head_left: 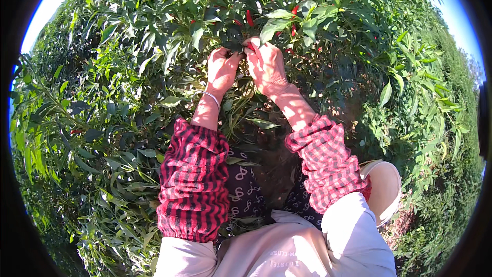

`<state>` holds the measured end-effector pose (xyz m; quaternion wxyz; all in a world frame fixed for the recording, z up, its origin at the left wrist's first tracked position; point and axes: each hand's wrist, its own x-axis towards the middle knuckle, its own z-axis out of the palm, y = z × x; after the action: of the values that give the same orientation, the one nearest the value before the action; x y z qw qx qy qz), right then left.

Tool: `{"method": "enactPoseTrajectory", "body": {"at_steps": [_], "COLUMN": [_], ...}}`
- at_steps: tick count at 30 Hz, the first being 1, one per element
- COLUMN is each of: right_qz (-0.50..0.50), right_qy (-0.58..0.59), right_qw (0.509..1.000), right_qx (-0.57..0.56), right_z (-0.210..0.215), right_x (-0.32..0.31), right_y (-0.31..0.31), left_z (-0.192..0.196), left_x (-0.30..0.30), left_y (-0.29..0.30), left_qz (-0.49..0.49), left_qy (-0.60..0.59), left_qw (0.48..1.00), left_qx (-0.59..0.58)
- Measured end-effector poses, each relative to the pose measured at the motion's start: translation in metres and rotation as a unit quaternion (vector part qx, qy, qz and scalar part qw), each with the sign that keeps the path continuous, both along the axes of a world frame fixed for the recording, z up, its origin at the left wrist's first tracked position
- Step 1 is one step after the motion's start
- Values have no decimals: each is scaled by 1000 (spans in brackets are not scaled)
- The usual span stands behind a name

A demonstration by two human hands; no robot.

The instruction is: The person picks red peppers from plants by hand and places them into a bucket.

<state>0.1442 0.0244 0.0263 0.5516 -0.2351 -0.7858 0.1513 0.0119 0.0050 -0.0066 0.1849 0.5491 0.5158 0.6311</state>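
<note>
Left hand [222, 69] and right hand [265, 65] side by side in chilli plant [154, 46], fingers closed among leaves, apparently about red chilli [250, 47]. More red chillies [249, 18] just beyond, unpicked. Bucket [385, 187] near right elbow; contents hidden, progress unclear.

Hard, bright sunlight comes from about two o'clock, washing the pale bucket [383, 190] and the right hand [266, 66] almost white. Deep shadow pools at six o'clock of the hands, among the chilli plants [154, 46]. The fisheye bends foliage toward a black rim, with blue fringing at nine o'clock. The centre is sharp; the edges soften.
</note>
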Motion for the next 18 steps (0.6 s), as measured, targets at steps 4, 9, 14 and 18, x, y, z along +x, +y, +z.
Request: {"method": "enactPoseTrajectory", "body": {"at_steps": [4, 9, 14, 18], "right_qz": [2, -68, -124, -76], "right_qy": [90, 29, -26, 156], "right_qw": [958, 978, 990, 979], "right_qx": [-274, -193, -59, -110], "right_z": [0, 3, 0, 12], "right_x": [31, 32, 34, 113], "right_y": [-9, 2, -17, -67], "left_z": [15, -1, 11, 1], "left_x": [24, 23, 32, 4], "left_y": [-12, -4, -3, 1], "left_qz": [44, -99, 127, 114], "left_qy": [147, -28, 173, 42], "left_qw": [988, 995, 975, 993], "left_qx": [-17, -10, -65, -1]}}
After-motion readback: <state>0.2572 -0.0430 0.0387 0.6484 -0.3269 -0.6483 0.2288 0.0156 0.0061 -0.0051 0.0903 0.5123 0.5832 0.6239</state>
